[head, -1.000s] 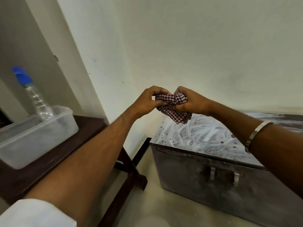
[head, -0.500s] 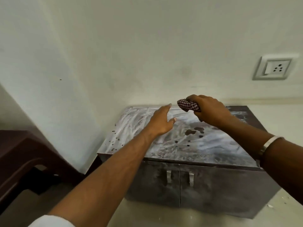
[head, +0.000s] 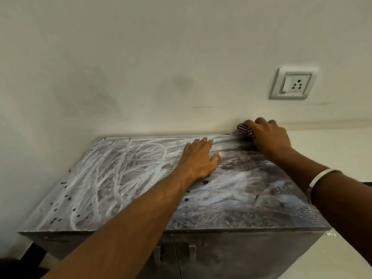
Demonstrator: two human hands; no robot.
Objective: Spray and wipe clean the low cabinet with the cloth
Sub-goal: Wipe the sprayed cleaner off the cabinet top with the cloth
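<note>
The low grey cabinet (head: 112, 190) fills the middle of the view, its top streaked with white smears and dotted with dark drops. My right hand (head: 270, 136) presses a bunched red-and-white checked cloth (head: 244, 128) onto the top's far right corner, against the wall. Most of the cloth is hidden under the fingers. My left hand (head: 198, 160) lies flat on the middle of the cabinet top, fingers spread, holding nothing. The spray bottle is out of view.
A white wall runs right behind the cabinet, with a switch and socket plate (head: 292, 83) above the right side. Two door handles (head: 175, 254) show on the cabinet front. A dark piece of furniture (head: 12, 266) sits at the lower left, pale floor at lower right.
My left hand let go of the cloth and came down flat on the cabinet top. My right hand carried the bunched cloth to the far right corner. The view swung right, away from the side table.
</note>
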